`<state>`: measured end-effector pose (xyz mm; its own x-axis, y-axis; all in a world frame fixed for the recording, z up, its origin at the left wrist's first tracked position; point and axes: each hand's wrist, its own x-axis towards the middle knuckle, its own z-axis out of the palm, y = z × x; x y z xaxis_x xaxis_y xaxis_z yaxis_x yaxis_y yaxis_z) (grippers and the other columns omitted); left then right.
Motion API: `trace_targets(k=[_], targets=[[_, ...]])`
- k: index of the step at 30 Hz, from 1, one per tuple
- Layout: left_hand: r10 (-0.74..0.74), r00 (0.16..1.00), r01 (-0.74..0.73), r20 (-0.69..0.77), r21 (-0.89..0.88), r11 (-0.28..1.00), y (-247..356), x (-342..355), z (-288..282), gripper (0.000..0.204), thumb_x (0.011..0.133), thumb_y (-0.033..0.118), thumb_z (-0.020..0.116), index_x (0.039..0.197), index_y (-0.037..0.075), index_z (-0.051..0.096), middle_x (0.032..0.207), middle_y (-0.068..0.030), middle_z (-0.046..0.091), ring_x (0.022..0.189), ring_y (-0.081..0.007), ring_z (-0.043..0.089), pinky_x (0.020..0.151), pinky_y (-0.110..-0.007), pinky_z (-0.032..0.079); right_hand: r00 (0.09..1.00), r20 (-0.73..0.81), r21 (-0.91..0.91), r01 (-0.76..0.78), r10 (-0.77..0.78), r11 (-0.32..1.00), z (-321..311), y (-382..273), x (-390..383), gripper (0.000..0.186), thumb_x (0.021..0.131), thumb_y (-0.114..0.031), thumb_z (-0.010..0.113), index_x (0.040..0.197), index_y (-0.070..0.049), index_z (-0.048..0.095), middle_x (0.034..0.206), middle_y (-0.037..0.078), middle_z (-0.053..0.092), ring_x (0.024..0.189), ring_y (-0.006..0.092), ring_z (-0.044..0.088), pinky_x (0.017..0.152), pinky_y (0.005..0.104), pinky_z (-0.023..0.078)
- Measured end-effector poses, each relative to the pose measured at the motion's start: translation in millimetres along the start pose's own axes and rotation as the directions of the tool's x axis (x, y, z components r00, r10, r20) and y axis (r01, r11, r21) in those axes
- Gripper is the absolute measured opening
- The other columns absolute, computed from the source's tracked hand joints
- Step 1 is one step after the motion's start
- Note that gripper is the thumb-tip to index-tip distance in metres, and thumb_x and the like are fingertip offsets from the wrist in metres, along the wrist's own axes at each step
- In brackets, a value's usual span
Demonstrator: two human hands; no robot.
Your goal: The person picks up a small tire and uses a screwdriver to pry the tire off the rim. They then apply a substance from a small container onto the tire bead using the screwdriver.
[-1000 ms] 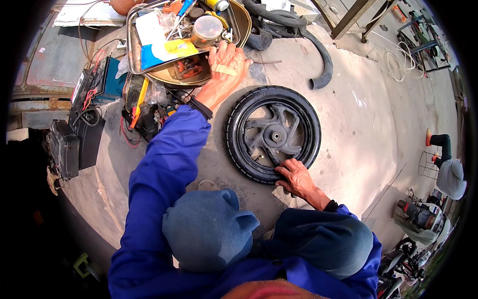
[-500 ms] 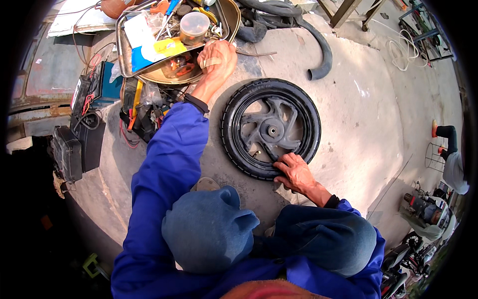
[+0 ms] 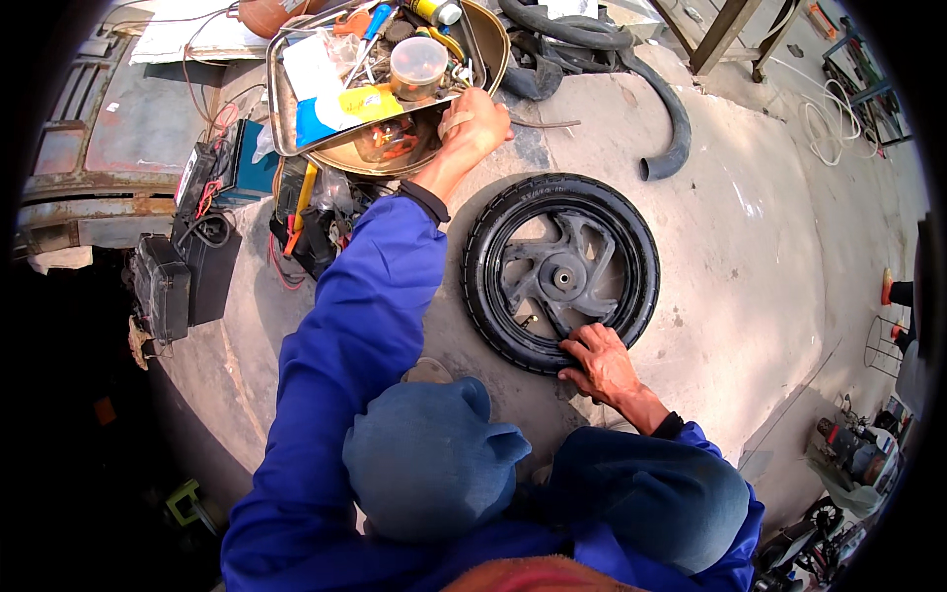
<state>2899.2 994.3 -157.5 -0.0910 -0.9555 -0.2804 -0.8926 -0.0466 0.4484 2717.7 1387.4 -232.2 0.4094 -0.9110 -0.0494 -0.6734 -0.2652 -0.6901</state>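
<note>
A black motorcycle wheel (image 3: 562,280) with its tyre fitted and a spoked dark hub lies flat on the concrete. At its near edge my right hand (image 3: 604,367) has its fingers over the rim and tyre, the thumb at the outer side. My left hand (image 3: 475,126) reaches to the far left, its fingers curled at the near right edge of a metal tray (image 3: 275,94). Tools, loose parts and a clear round tub (image 3: 418,67) fill the tray. Under it a round brass-coloured pan (image 3: 390,166) shows; my left fingertips are partly hidden.
A dark curved hose (image 3: 674,123) lies beyond the wheel, beside a metal stand (image 3: 725,37). Bags and cables sit left of the wheel, near a black case (image 3: 161,286). Far right are another person's leg (image 3: 900,293) and a parked motorcycle (image 3: 858,449).
The whole scene has shifted right and slightly down in the picture. Both hands keep their places, the left at the tray edge and the right on the wheel.
</note>
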Motion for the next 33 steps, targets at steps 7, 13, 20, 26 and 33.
trace_targets(k=[7, 13, 20, 26, 33], targets=[[-0.121, 0.993, 0.114, 0.014, -0.447, 0.887, -15, 5, 15, 0.026, 0.103, 0.017, 0.064, 0.097, -0.003, 0.080, 0.078, -0.0111, 0.082, 0.073, -0.0219, 0.080, 0.077, -0.038, 0.064, 1.000, 0.015, 0.009, 0.020, -0.020, 1.000, 2, 1, 6, 0.055, 0.074, -0.031, 0.095, 0.121, -0.010, 0.077, 0.117, 0.007, 0.067, 0.114, 0.0307, 0.062, 0.100, 0.0443, 0.050], [-0.057, 0.998, 0.054, -0.016, -0.161, 0.985, -15, -17, 8, 0.034, 0.106, 0.025, 0.068, 0.092, -0.002, 0.083, 0.083, -0.0138, 0.082, 0.090, -0.0324, 0.082, 0.082, -0.047, 0.065, 0.998, 0.051, -0.056, 0.047, -0.044, 0.997, 2, 7, 9, 0.055, 0.073, -0.036, 0.095, 0.118, -0.010, 0.078, 0.113, 0.008, 0.065, 0.113, 0.0319, 0.062, 0.099, 0.0448, 0.050], [-0.266, 0.960, 0.205, 0.088, -0.868, 0.452, -2, -10, 46, 0.026, 0.113, 0.011, 0.053, 0.100, -0.008, 0.065, 0.082, -0.0197, 0.079, 0.061, -0.0243, 0.074, 0.048, -0.034, 0.057, 0.999, 0.051, -0.079, -0.008, 0.012, 0.997, 3, 1, 7, 0.056, 0.074, -0.035, 0.094, 0.122, -0.011, 0.076, 0.115, 0.008, 0.065, 0.115, 0.0307, 0.062, 0.101, 0.0434, 0.050], [-0.250, 0.961, 0.124, 0.121, -0.992, -0.003, 2, 2, 58, 0.028, 0.119, 0.026, 0.045, 0.108, 0.002, 0.055, 0.090, -0.0192, 0.079, 0.062, -0.0228, 0.070, 0.049, -0.030, 0.053, 0.999, 0.021, -0.050, -0.046, 0.047, 0.998, 2, -7, 0, 0.055, 0.079, -0.029, 0.092, 0.127, -0.008, 0.074, 0.123, 0.009, 0.065, 0.119, 0.0318, 0.061, 0.105, 0.0441, 0.050], [-0.073, 0.997, -0.012, -0.028, -0.977, 0.214, 7, -6, 43, 0.022, 0.118, 0.022, 0.052, 0.113, 0.002, 0.061, 0.100, -0.0144, 0.079, 0.071, -0.0168, 0.069, 0.062, -0.026, 0.056, 0.996, 0.022, 0.091, -0.087, 0.085, 0.992, -1, 0, -10, 0.054, 0.083, -0.023, 0.090, 0.131, -0.005, 0.072, 0.130, 0.012, 0.068, 0.124, 0.0352, 0.063, 0.110, 0.0454, 0.051]])
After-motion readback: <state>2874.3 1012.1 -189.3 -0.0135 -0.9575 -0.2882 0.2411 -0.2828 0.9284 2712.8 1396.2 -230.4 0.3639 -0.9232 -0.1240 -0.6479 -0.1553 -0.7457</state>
